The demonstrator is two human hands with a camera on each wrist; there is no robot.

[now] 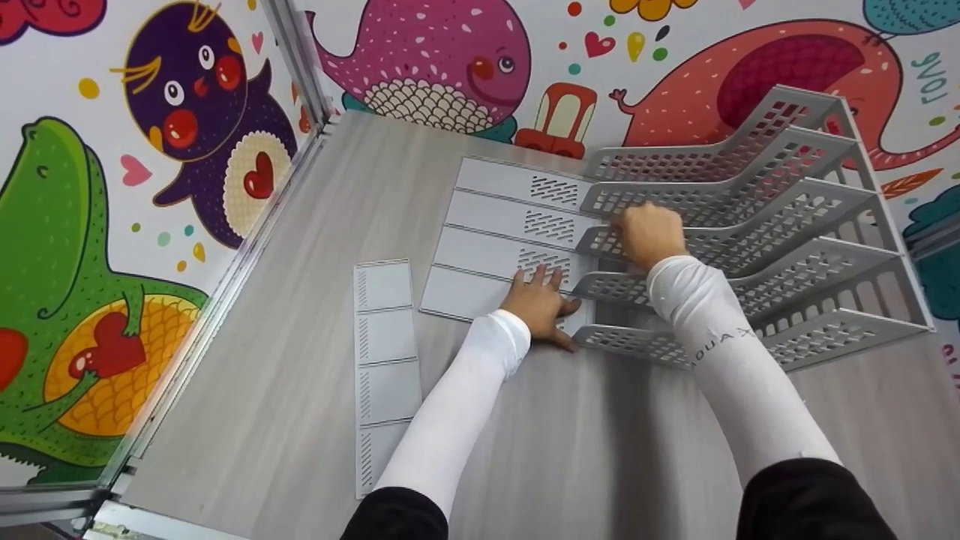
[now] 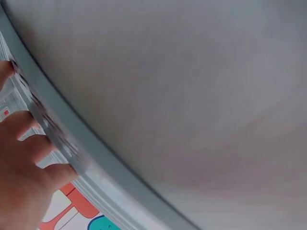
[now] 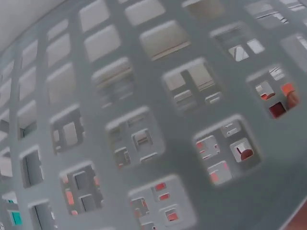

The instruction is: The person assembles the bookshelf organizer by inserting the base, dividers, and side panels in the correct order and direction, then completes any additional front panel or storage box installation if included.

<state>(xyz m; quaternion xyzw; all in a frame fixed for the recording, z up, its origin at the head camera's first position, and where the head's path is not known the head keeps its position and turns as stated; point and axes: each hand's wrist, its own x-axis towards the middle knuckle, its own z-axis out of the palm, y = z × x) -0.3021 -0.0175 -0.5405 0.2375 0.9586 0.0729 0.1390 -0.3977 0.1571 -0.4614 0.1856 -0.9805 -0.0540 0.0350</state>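
Observation:
A grey plastic file rack with perforated dividers (image 1: 795,195) stands on the right of the table. Beside it lies a grey slotted panel (image 1: 472,244), which meets the dividers' low ends. Spread fingers of my left hand (image 1: 536,304) press on the panel's near right corner; in the left wrist view the left hand (image 2: 24,167) touches the edge of the panel (image 2: 110,177). My right hand (image 1: 651,234), fingers curled, grips a middle divider at its low end. Close perforated plastic (image 3: 177,120) fills the right wrist view, with a fingertip behind one hole.
A narrow grey panel (image 1: 386,337) with slots along one side lies left of my left forearm. The wood-grain table (image 1: 315,225) is bordered by cartoon-printed walls (image 1: 450,60) behind and at left, with a metal rail (image 1: 225,285) along the left edge.

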